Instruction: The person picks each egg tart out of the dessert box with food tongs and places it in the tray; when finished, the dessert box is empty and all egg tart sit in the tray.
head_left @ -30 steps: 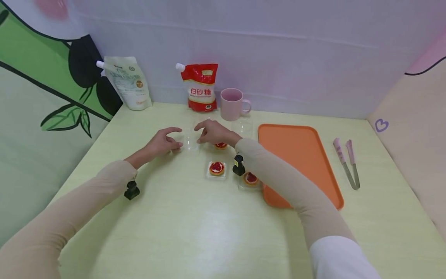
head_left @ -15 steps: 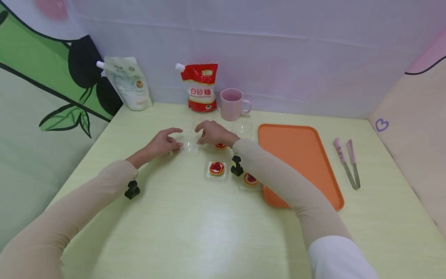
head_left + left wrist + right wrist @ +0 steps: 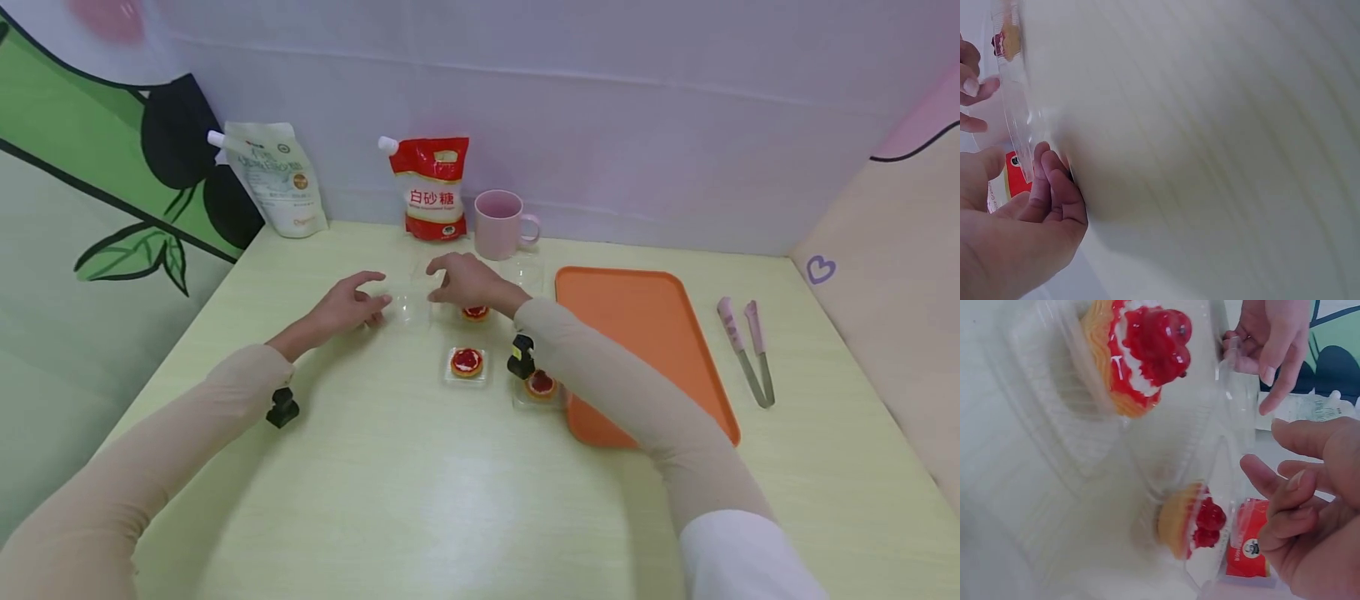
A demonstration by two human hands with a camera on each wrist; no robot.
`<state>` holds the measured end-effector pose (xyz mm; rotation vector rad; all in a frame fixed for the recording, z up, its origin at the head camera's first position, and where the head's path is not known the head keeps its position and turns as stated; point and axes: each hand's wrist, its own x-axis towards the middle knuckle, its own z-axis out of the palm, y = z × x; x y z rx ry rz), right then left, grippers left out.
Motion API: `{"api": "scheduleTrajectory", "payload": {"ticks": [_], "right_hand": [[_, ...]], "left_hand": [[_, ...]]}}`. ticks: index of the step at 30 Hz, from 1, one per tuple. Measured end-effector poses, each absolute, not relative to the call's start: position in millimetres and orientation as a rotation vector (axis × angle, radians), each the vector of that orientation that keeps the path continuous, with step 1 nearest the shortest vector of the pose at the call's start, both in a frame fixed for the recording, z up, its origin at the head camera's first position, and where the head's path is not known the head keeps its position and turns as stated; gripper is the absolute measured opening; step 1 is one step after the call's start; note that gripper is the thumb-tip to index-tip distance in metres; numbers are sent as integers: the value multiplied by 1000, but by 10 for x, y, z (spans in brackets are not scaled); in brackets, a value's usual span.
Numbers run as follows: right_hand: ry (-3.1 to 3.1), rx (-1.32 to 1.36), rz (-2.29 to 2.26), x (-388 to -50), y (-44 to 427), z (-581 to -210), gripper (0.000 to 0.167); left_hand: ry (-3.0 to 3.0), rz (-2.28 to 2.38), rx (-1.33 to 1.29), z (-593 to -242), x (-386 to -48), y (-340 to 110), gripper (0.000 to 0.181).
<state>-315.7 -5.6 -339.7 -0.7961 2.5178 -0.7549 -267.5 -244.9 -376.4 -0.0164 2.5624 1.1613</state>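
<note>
In the head view my left hand (image 3: 347, 305) hovers at the left of a clear plastic box (image 3: 410, 312), thumb and index finger spread apart. My right hand (image 3: 471, 282) is at the box's other side, its fingers loosely bent with nothing between them. Whether any fingertip touches the box, I cannot tell. Under my right hand a red-topped tart (image 3: 475, 314) is partly hidden. Another tart (image 3: 467, 362) sits in its clear box nearer me. A third tart (image 3: 540, 385) is partly covered by my right sleeve. The right wrist view shows two cherry-topped tarts (image 3: 1147, 350) close up.
An orange tray (image 3: 630, 308) lies at the right under my forearm, with pink-handled tongs (image 3: 750, 354) beyond it. At the back stand a pink mug (image 3: 498, 227), a red sugar pouch (image 3: 433, 192) and a pale pouch (image 3: 276, 179). A clear lid (image 3: 523, 272) lies before the mug.
My right hand has shifted slightly right, and my left hand slightly left, so the gap between them is a little wider. The tarts, tray and tongs have stayed in place.
</note>
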Motion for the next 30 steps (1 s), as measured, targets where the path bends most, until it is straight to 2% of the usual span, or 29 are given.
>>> {"api": "scheduleTrajectory", "payload": {"ticks": [11,19,30], "right_hand": [[2614,-871,-903,-3000,495,-3179,44],[2702,-848,-997,-2871,1022,-3110,49],[2734,-730,-1104,-2591,1504,-3143,62]], "left_hand": [[2928,1039,81,-3659,-2676,-2394,68],[3138,862,335,-3526,-2521,-1925,72],[2977,614,734,-3585,-2258,-1240,89]]}}
